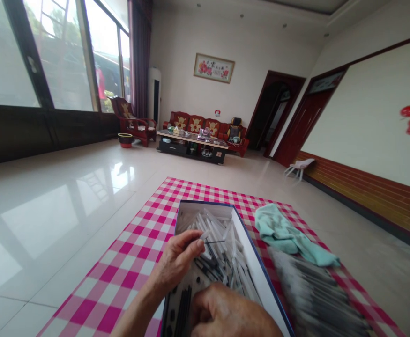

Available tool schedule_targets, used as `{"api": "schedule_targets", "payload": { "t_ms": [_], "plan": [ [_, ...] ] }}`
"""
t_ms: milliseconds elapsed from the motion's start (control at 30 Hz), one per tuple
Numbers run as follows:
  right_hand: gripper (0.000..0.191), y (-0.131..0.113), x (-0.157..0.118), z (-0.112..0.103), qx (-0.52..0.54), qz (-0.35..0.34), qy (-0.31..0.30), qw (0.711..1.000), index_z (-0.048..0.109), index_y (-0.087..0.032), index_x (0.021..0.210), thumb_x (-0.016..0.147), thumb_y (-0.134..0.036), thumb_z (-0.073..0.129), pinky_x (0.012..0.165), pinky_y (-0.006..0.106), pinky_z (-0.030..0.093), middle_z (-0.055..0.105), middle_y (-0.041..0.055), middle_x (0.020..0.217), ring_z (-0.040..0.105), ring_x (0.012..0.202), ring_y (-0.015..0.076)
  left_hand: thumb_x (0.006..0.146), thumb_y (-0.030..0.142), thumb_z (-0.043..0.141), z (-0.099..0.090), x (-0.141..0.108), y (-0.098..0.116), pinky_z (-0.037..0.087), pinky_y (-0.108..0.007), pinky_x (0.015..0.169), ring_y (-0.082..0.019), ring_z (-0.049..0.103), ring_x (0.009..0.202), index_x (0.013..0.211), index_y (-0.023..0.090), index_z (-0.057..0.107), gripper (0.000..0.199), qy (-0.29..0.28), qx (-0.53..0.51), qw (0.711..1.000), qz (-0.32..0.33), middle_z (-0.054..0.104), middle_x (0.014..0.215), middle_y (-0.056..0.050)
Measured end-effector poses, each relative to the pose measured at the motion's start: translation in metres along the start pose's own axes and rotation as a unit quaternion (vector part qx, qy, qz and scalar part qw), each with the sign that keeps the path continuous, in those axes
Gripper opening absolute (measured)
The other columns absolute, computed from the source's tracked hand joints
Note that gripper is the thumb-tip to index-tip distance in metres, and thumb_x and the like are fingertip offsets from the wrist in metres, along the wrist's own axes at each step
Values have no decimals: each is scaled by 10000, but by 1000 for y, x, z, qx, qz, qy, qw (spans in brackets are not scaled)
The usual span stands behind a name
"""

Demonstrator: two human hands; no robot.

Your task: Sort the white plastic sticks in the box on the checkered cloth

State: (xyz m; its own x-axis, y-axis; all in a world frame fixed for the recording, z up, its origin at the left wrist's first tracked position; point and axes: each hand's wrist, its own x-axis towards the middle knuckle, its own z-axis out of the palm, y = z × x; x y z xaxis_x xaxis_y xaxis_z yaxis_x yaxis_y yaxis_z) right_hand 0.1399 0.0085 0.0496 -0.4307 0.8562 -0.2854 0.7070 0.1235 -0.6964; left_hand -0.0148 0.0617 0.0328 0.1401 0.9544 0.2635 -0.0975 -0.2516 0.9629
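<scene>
My left hand (183, 255) is above the box, thumb and forefinger pinched on a thin dark rod (214, 241) that looks like a pen refill. A small clear piece (205, 234) shows at the same fingertips. Lower down, my right hand (231, 311) reaches into the near part of the box with its fingers curled; what they grip, if anything, is hidden. The blue-edged white box (261, 267) holds many translucent tubes (219, 224), like pen barrels. Black parts (208, 269) lie among them, and several black rods (183, 306) lie beside my right hand.
Under the box spreads a pink-and-white checked cloth (120, 281). To the right lie a mint-green towel (282, 229) and a clear bag of dark sticks (320, 290). Farther off stand a coffee table (190, 140), a wooden sofa (180, 120) and a small stool (300, 166).
</scene>
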Motion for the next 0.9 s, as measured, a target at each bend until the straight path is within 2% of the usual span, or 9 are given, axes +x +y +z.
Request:
{"api": "schedule_targets", "payload": {
  "t_ms": [133, 233, 300, 367, 500, 633, 733, 900],
  "plan": [
    [168, -6, -2, 6, -34, 46, 40, 998, 715, -290, 667, 576, -189, 617, 365, 197, 255, 694, -25, 585, 585, 487, 143, 818, 387, 592, -1, 0, -1, 458, -222, 664, -132, 564, 695, 919, 150, 665, 268, -6, -7, 1000, 2, 625, 717, 0],
    [181, -1, 3, 3, -39, 25, 42, 998, 708, -261, 707, 616, -179, 574, 384, 191, 276, 696, -7, 616, 597, 520, 149, 826, 383, 584, -1, 0, -4, 456, -226, 664, -133, 564, 698, 923, 152, 664, 263, -8, -5, 1000, 5, 620, 720, 1],
    [179, 7, 8, -5, -18, -16, 23, 999, 698, -230, 711, 641, -157, 549, 411, 180, 309, 686, -6, 612, 598, 543, 144, 828, 389, 577, -1, 0, -5, 456, -232, 661, -137, 564, 699, 924, 152, 663, 269, -8, -3, 1000, 4, 618, 725, -2],
    [163, 16, 12, -15, -3, -41, 29, 999, 686, -204, 718, 663, -148, 543, 445, 174, 342, 678, -6, 616, 599, 571, 142, 825, 396, 577, 0, 0, -6, 459, -236, 659, -141, 563, 704, 926, 152, 658, 276, -5, -5, 1000, 0, 619, 736, -6],
    [137, 32, 9, -38, 13, -53, 81, 995, 666, -190, 739, 713, -154, 537, 518, 182, 391, 682, -3, 666, 604, 637, 148, 831, 377, 576, 0, 0, -5, 455, -227, 652, -135, 556, 698, 930, 155, 652, 255, -6, -3, 1000, 3, 613, 727, -2],
    [155, 37, 1, -53, -7, -34, 106, 994, 676, -193, 723, 700, -132, 535, 530, 190, 398, 677, -8, 652, 600, 632, 148, 840, 360, 572, -1, -1, -5, 454, -222, 659, -132, 564, 704, 948, 166, 656, 237, -11, 1, 1000, 5, 619, 733, 2],
    [189, 36, 1, -50, -21, -25, 87, 996, 704, -191, 723, 662, -113, 543, 538, 191, 408, 692, -5, 668, 614, 638, 152, 831, 368, 582, -1, -1, -5, 455, -224, 658, -134, 567, 703, 945, 166, 659, 244, -10, -1, 1000, 0, 624, 734, 2],
    [247, 34, 9, -30, 17, 13, -7, 1000, 722, -174, 766, 664, -113, 506, 431, 177, 385, 660, -10, 548, 598, 502, 141, 803, 379, 615, 1, -1, -4, 458, -222, 654, -132, 563, 700, 933, 157, 652, 260, 1, -25, 1000, -18, 622, 731, 4]
  ]
}}
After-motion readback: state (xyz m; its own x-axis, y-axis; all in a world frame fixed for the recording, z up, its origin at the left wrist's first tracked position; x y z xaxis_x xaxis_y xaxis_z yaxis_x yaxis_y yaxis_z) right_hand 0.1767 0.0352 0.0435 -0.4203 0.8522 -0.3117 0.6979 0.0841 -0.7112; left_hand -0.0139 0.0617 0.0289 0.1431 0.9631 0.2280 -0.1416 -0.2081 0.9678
